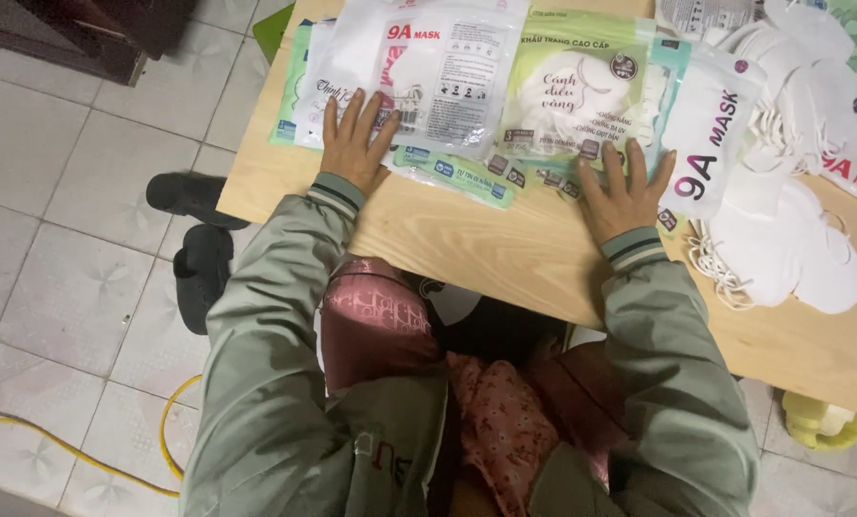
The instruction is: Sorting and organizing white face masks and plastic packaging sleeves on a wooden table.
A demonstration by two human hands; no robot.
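Observation:
My left hand lies flat, fingers spread, on the near edge of a stack of plastic mask packets at the left of the wooden table. My right hand rests palm down, fingers apart, on the lower edge of a pale green mask packet. A white mask packet lies just right of that hand. Neither hand grips anything. Both arms wear grey-green jacket sleeves with striped cuffs.
A heap of loose white face masks with ear loops covers the table's right side. Two black slippers sit on the tiled floor at left. A yellow cable runs across the floor, and a yellow object is under the table's right edge.

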